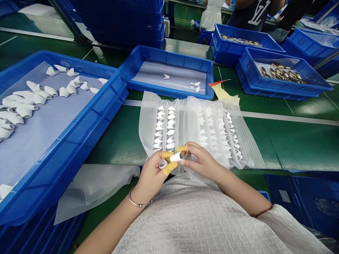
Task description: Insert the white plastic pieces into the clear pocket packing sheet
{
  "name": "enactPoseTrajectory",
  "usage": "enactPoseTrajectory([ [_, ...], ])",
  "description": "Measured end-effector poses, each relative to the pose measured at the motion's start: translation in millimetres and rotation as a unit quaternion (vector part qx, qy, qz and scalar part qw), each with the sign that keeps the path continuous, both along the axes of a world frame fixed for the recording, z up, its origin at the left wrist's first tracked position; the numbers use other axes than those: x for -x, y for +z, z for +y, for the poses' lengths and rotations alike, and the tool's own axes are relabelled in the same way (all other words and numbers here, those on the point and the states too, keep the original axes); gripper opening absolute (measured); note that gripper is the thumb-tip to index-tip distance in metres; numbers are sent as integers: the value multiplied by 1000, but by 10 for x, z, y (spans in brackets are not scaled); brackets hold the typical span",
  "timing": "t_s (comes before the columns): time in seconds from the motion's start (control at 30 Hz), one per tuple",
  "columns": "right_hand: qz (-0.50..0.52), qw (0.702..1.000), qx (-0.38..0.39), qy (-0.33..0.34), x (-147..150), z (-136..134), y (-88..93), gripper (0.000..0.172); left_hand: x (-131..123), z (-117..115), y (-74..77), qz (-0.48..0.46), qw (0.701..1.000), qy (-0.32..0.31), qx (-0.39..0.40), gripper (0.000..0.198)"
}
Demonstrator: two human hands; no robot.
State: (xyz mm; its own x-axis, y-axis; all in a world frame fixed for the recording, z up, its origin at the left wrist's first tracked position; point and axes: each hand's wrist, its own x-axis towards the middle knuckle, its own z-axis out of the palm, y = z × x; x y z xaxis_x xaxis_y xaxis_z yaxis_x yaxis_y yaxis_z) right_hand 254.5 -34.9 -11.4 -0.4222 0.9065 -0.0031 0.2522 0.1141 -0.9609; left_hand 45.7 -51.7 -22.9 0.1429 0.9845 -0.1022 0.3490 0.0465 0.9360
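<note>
My left hand (153, 173) and my right hand (198, 160) meet at the near edge of a clear plastic pouch sheet (246, 148). Both wear yellow finger cots. Together they pinch a small white curved part (176, 157) at the sheet's lower edge. My left fingers also hold a fold of the plastic. The sheet lies on the green table and holds several rows of the same white parts (164, 127) in narrow pockets. A silver bangle circles my left wrist.
A large blue tray (87, 120) on the left holds several loose white parts. A blue tray (206, 67) behind the sheet holds a few more. At the back right, blue bins (312, 90) hold gold metal pieces. Other people stand beyond them. A loose plastic bag (92, 187) lies at my left.
</note>
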Motion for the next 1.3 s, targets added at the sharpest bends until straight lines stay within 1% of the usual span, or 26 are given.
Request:
enactPoseTrajectory([
  [0.03,12,1000,8,-2,-3,2,-10,30,2,-1,-3,3,1000,1,-5,25],
  [0.1,55,997,60,-11,-1,12,-40,40,8,-2,-14,14,1000,-1,-23,25],
  [0.17,87,988,128,-20,10,28,-70,39,14,-1,-25,29,998,-13,-52,24],
  [0.23,95,978,185,-24,27,43,-87,46,16,2,-33,42,995,-33,-84,23],
  [0.27,95,973,207,-25,36,49,-89,49,16,3,-34,49,993,-44,-97,23],
  [0.33,100,967,233,-26,50,56,-81,50,13,5,-30,59,991,-54,-106,23],
  [0.43,126,965,229,-12,53,54,-50,42,9,5,-17,60,994,-43,-81,25],
  [0.5,127,972,199,-5,43,43,-24,37,8,8,-8,50,996,-34,-58,26],
  [0.57,96,986,133,-13,26,27,4,33,8,14,-4,37,998,-31,-40,26],
  [0.63,53,997,47,-20,11,12,23,26,8,20,-4,25,999,-25,-26,23],
  [0.67,38,999,16,-20,5,8,27,25,8,21,-6,20,999,-22,-21,23],
  [0.7,32,999,2,-19,1,7,23,27,8,22,-10,17,1000,-18,-18,22],
  [0.77,48,998,28,-24,0,19,-2,36,9,19,-19,22,999,-11,-21,21],
  [0.83,79,992,95,-34,7,42,-45,41,12,14,-27,32,998,-11,-43,21],
  [0.9,99,981,162,-34,22,63,-84,49,14,11,-32,40,996,-26,-81,20],
  [0.97,102,971,214,-30,41,72,-102,58,15,11,-35,43,991,-52,-115,19],
  [1.03,103,962,250,-34,58,71,-96,57,15,10,-39,43,988,-69,-128,19],
  [1.13,121,958,257,-26,58,62,-64,48,13,6,-47,38,992,-62,-107,19],
  [1.23,156,959,238,-2,30,57,-37,42,10,0,-57,25,996,-50,-75,19],
  [1.3,159,964,215,4,8,52,-22,38,8,1,-61,16,997,-48,-66,19],
])
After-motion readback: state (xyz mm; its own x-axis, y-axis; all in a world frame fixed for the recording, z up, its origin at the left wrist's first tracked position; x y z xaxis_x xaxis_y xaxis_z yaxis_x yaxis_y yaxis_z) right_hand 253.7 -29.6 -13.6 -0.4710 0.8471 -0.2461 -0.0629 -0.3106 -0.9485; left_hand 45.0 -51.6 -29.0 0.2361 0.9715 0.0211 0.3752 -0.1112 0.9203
